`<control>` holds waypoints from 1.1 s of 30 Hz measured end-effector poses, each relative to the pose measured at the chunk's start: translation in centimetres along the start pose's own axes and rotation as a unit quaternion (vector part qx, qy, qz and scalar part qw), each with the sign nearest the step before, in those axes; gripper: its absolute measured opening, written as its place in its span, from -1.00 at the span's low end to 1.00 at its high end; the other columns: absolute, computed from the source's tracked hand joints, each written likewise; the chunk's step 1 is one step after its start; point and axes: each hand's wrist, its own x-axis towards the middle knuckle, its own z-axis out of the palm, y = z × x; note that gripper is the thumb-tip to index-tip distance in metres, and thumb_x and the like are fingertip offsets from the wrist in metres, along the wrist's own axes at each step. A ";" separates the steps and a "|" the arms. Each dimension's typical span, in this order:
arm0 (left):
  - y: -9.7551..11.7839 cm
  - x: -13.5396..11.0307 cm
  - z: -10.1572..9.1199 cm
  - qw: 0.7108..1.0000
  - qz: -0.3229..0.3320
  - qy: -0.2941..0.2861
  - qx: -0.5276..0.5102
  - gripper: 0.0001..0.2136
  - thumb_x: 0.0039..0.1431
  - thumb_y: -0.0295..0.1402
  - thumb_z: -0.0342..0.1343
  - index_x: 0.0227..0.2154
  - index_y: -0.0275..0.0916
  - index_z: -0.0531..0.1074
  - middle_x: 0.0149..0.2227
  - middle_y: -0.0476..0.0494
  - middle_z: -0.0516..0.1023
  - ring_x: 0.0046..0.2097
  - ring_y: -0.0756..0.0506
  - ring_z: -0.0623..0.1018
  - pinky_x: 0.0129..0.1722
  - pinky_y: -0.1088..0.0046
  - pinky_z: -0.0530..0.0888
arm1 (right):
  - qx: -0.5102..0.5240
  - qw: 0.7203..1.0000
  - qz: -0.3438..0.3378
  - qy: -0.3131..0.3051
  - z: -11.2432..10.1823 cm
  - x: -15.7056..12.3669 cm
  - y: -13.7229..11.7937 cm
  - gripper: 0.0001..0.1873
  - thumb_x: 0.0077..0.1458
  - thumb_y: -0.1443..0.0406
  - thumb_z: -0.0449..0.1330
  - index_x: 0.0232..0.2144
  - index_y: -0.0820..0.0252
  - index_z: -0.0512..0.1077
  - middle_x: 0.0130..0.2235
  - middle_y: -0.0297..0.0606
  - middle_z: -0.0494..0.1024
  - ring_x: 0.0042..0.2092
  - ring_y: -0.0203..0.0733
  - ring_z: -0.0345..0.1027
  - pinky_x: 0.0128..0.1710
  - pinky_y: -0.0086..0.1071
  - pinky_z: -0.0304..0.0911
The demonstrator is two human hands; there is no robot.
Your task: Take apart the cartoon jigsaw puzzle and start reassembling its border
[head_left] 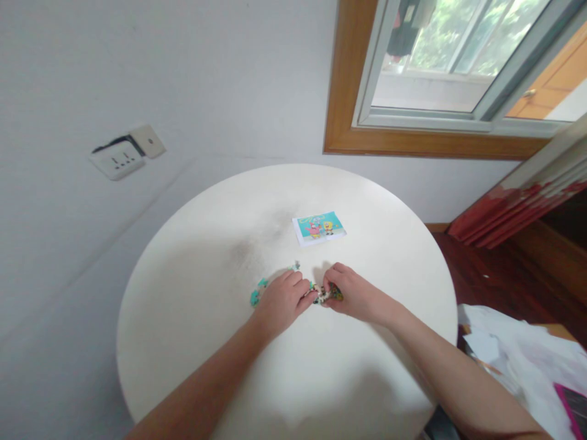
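Small jigsaw puzzle pieces (321,298), some coloured and some pale, lie bunched between my two hands near the middle of the white table (183,342). My right hand (351,292) pinches at the right end of this bunch, with yellow and green showing under its fingers. Resting over the bunch's left side is my left hand (285,298), fingers bent together and thumb against the pieces; what lies beneath its palm is hidden. Teal puzzle pieces (257,293) stick out left of it, and a small loose piece (296,264) lies just beyond its fingertips.
A printed cartoon picture (320,228) with a pink and a yellow figure lies flat beyond my hands. A wall with a socket (118,159) stands left. A wood-framed window (348,91) is ahead, and white papers or bags (518,354) lie low at the right.
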 end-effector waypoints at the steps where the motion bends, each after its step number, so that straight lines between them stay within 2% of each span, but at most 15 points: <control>1: -0.1 0.0 0.0 1.000 -0.008 0.004 -0.005 -0.74 0.31 -0.25 -0.01 -0.49 -0.22 0.33 -0.42 -0.06 0.38 -0.30 -0.11 0.40 -0.28 0.35 0.32 | 0.011 1.000 0.002 0.001 0.1 0.1 -0.1 -0.76 -0.09 0.44 0.31 -0.34 0.20 0.35 -0.25 -0.24 0.34 -0.24 -0.21 0.29 -0.19 -0.31 0.27; 3: -0.2 0.0 0.0 0.999 -0.038 0.009 -0.028 -0.75 0.32 -0.27 -0.04 -0.47 -0.23 0.34 -0.40 -0.06 0.36 -0.31 -0.09 0.40 -0.30 0.37 0.34 | 0.026 1.000 0.000 0.005 0.3 0.2 -0.2 -0.76 -0.08 0.44 0.29 -0.34 0.19 0.33 -0.24 -0.24 0.33 -0.28 -0.24 0.29 -0.23 -0.35 0.27; 5: -0.2 0.0 0.0 0.995 -0.069 0.027 -0.063 -0.80 0.33 -0.31 -0.08 -0.36 -0.24 0.36 -0.32 -0.08 0.37 -0.28 -0.08 0.41 -0.27 0.38 0.37 | 0.032 0.999 -0.013 0.012 0.5 0.4 -0.3 -0.73 -0.09 0.44 0.28 -0.31 0.18 0.32 -0.23 -0.24 0.34 -0.26 -0.23 0.30 -0.21 -0.35 0.28; 7: 0.0 0.1 -0.1 0.993 -0.074 0.041 -0.079 -0.85 0.33 -0.36 -0.11 -0.21 -0.24 0.36 -0.23 -0.12 0.38 -0.19 -0.10 0.42 -0.17 0.35 0.38 | 0.026 0.999 -0.034 0.019 0.7 0.5 -0.2 -0.68 -0.08 0.44 0.27 -0.24 0.17 0.33 -0.20 -0.22 0.36 -0.21 -0.20 0.31 -0.15 -0.32 0.27; 9: 0.3 0.1 -0.3 0.996 -0.061 0.037 -0.056 -0.84 0.32 -0.39 -0.10 -0.16 -0.23 0.35 -0.19 -0.16 0.38 -0.12 -0.15 0.39 -0.09 0.27 0.36 | -0.002 0.998 -0.058 0.026 0.9 0.7 -0.2 -0.63 -0.08 0.42 0.25 -0.16 0.17 0.33 -0.17 -0.18 0.38 -0.14 -0.15 0.30 -0.09 -0.27 0.25; 12: 0.7 0.1 -0.6 0.998 -0.060 0.017 0.008 -0.84 0.28 -0.29 -0.04 -0.24 -0.25 0.36 -0.22 -0.19 0.39 -0.13 -0.22 0.36 -0.10 0.18 0.33 | -0.081 0.993 -0.082 0.037 1.3 0.7 -0.4 -0.60 -0.07 0.35 0.24 -0.11 0.18 0.35 -0.14 -0.14 0.43 -0.08 -0.05 0.25 -0.07 -0.20 0.21; 15: 0.8 0.0 -0.7 0.997 -0.066 0.012 0.045 -0.76 0.25 -0.15 -0.01 -0.29 -0.25 0.34 -0.27 -0.20 0.38 -0.16 -0.24 0.34 -0.16 0.16 0.32 | -0.137 0.985 -0.102 0.042 1.6 0.7 -0.7 -0.61 -0.04 0.35 0.19 -0.08 0.17 0.38 -0.15 -0.13 0.46 -0.05 -0.01 0.22 -0.08 -0.17 0.17; 19: 0.8 0.0 -0.3 0.996 -0.071 0.013 0.059 -0.77 0.27 -0.16 -0.02 -0.35 -0.23 0.33 -0.32 -0.17 0.39 -0.20 -0.23 0.35 -0.20 0.20 0.29 | -0.121 0.984 -0.130 0.015 1.3 0.8 -0.5 -0.57 -0.01 0.38 0.18 -0.02 0.16 0.39 -0.11 -0.13 0.45 -0.02 -0.05 0.24 -0.02 -0.19 0.18; 22: 0.9 -0.1 -0.1 0.994 -0.080 0.017 0.066 -0.79 0.23 -0.17 0.05 -0.34 -0.23 0.33 -0.30 -0.16 0.40 -0.19 -0.22 0.35 -0.19 0.21 0.29 | -0.088 0.989 -0.122 0.013 0.6 0.6 -0.2 -0.49 0.00 0.30 0.24 0.05 0.10 0.36 0.02 -0.10 0.37 0.05 -0.05 0.22 0.05 -0.15 0.17; 25: 1.0 -0.1 -0.1 0.994 -0.087 0.014 0.072 -0.79 0.22 -0.18 0.08 -0.34 -0.23 0.34 -0.29 -0.16 0.39 -0.18 -0.22 0.36 -0.18 0.22 0.30 | -0.072 0.991 -0.114 0.005 0.0 0.4 -0.1 -0.42 -0.01 0.22 0.29 0.09 0.12 0.33 0.07 -0.07 0.35 0.09 -0.02 0.19 0.11 -0.10 0.14; 30: 0.9 0.0 -0.1 0.994 -0.105 0.013 0.042 -0.83 0.27 -0.26 0.01 -0.37 -0.24 0.33 -0.30 -0.17 0.38 -0.18 -0.21 0.36 -0.16 0.22 0.32 | -0.098 0.993 -0.061 0.018 0.2 0.6 0.6 -0.33 -0.04 0.09 0.34 0.08 0.25 0.34 -0.04 -0.03 0.38 0.00 0.00 0.22 0.06 -0.11 0.18; 33: 0.7 0.0 -0.2 0.994 -0.106 0.016 0.010 -0.82 0.32 -0.32 -0.10 -0.34 -0.24 0.34 -0.31 -0.15 0.37 -0.19 -0.18 0.37 -0.14 0.23 0.33 | -0.102 0.994 -0.024 0.034 0.8 0.9 1.1 -0.36 -0.09 0.03 0.36 -0.01 0.24 0.39 -0.14 -0.08 0.38 -0.07 0.00 0.22 -0.01 -0.11 0.22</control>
